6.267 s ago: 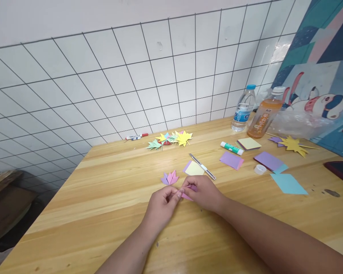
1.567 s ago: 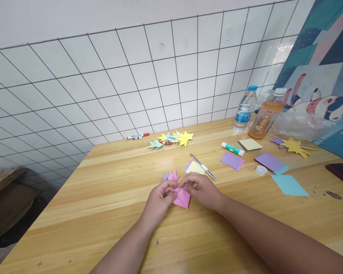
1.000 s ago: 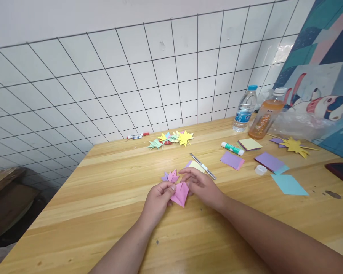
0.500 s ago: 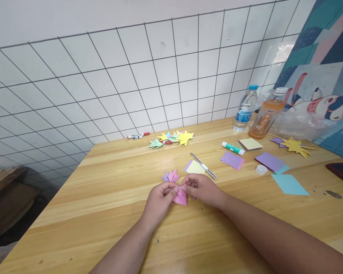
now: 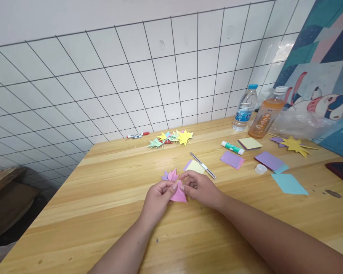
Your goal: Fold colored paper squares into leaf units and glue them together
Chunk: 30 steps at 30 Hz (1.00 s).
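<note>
A small folded piece of pink paper (image 5: pixel 179 195) is held between both hands just above the wooden table. My left hand (image 5: pixel 159 199) pinches its left edge between thumb and fingers. On the right side, my right hand (image 5: pixel 200 189) has its thumb on the paper and its fingers curled behind it, partly hidden. Just beyond the hands lie pink and purple folded paper pieces (image 5: pixel 170 175). A utility knife (image 5: pixel 203 165) lies across the yellow and purple paper sheets (image 5: pixel 194 166) behind my right hand.
Folded paper leaves (image 5: pixel 171 138) and markers (image 5: pixel 137 135) lie near the tiled wall. To the right are a glue stick (image 5: pixel 232 147), its white cap (image 5: pixel 260 169), paper stacks (image 5: pixel 250 143), a blue sheet (image 5: pixel 290 184), a water bottle (image 5: pixel 245 108) and an orange drink bottle (image 5: pixel 267 114).
The pink paper has turned in my fingers, and more of its flat face now shows. My right fingers have lifted slightly. Both hands stay in nearly the same place.
</note>
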{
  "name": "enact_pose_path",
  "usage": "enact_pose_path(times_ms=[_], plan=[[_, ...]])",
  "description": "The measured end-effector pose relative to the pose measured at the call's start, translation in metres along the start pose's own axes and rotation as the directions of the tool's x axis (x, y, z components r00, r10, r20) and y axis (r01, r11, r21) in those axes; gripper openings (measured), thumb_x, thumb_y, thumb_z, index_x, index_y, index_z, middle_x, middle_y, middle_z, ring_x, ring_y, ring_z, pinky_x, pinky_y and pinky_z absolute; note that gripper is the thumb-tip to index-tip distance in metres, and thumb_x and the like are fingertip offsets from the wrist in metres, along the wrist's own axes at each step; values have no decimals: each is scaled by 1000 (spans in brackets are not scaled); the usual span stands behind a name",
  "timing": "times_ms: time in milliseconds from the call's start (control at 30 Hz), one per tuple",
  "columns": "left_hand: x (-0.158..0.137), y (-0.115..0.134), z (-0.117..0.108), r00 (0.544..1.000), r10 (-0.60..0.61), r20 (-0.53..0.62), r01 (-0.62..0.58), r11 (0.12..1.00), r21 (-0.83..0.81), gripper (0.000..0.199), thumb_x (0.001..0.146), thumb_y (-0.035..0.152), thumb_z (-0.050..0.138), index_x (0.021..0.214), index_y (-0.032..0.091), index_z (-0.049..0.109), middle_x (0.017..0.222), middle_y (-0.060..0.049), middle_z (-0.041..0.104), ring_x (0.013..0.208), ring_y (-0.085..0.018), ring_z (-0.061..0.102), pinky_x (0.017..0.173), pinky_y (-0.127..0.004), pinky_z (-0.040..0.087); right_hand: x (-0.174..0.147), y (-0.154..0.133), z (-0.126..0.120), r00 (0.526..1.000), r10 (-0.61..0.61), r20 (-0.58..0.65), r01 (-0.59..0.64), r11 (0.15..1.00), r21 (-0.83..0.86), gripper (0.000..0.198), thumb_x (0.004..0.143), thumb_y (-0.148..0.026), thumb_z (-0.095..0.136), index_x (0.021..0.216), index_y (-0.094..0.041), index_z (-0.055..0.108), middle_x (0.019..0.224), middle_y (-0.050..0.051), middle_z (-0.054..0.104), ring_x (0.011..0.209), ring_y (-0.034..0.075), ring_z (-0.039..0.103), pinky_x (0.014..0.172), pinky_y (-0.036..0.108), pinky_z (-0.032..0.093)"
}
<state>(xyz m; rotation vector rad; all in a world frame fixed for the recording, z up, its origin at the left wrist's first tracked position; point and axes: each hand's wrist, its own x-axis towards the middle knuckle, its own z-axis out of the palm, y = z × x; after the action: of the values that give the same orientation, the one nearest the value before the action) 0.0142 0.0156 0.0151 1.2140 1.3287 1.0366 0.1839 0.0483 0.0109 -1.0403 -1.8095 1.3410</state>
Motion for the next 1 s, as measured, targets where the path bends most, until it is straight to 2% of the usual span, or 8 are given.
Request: enact_pose_path(times_ms=[133, 300, 500, 667, 733, 800, 867, 1000], plan=[[1, 1, -2, 996, -21, -82, 17, 999, -49, 30, 67, 46, 67, 73, 16, 68, 58, 1, 59, 53, -11, 50, 49, -21, 42, 0, 5, 1, 998, 16, 62, -9, 994, -111, 15, 77, -31, 56, 70, -18, 55, 62, -3, 56, 56, 9, 50, 51, 20, 37], [1, 2, -2, 994, 1, -110, -5, 999, -36, 30, 68, 44, 67, 81, 17, 70, 63, -1, 62, 55, -12, 51, 48, -20, 41, 0, 5, -1, 999, -7, 50, 16, 983, -185, 12, 77, -27, 54, 70, -19, 54, 62, -3, 57, 56, 10, 49, 51, 20, 35], [2, -1, -1, 997, 80, 21, -80, 997, 9, 24, 67, 36, 70, 79, 16, 70, 70, -2, 66, 65, -14, 57, 60, -23, 44, -3, 2, -2, 990, -109, 88, 131, 941, -311, 9, 76, -21, 52, 67, -19, 53, 60, -4, 53, 55, 9, 47, 51, 20, 33], [2, -2, -3, 1000, 13, 23, -11, 997, -75, 27, 66, 39, 71, 77, 15, 68, 61, 0, 63, 55, -11, 54, 53, -20, 40, -1, -5, -5, 998, -51, -27, 46, 987, -154, 6, 77, -23, 52, 73, -18, 54, 65, -2, 56, 58, 10, 49, 53, 20, 36], [3, -2, -4, 1000, -11, 4, 12, 993, -113, 28, 66, 40, 71, 77, 14, 67, 60, 0, 63, 52, -10, 52, 51, -19, 39, -1, -9, -5, 998, -54, 11, 54, 999, -5, 8, 76, -19, 50, 82, -18, 55, 74, -1, 59, 64, 10, 51, 57, 20, 38], [3, -1, -5, 1000, -18, -12, 16, 990, -141, 30, 66, 40, 71, 78, 14, 66, 60, 0, 62, 50, -9, 50, 49, -19, 38, -2, -10, -5, 994, -85, 64, 80, 993, 81, 25, 73, -14, 49, 97, -19, 55, 87, 1, 61, 70, 10, 53, 60, 20, 40], [3, -1, -5, 1000, -21, -16, 18, 988, -153, 30, 67, 41, 70, 79, 14, 65, 63, -1, 62, 51, -9, 50, 49, -19, 38, -2, -9, -3, 993, -93, 79, 90, 995, 52, 34, 70, -12, 53, 103, -19, 55, 89, 1, 60, 71, 11, 52, 61, 20, 41], [3, -4, -4, 1000, -20, 23, 22, 992, -124, 30, 68, 40, 70, 81, 13, 64, 62, -1, 63, 52, -9, 51, 51, -19, 39, -2, -5, 1, 994, -72, 82, 73, 997, -7, 17, 69, -21, 62, 86, -17, 61, 79, 1, 60, 70, 12, 52, 62, 21, 41]])
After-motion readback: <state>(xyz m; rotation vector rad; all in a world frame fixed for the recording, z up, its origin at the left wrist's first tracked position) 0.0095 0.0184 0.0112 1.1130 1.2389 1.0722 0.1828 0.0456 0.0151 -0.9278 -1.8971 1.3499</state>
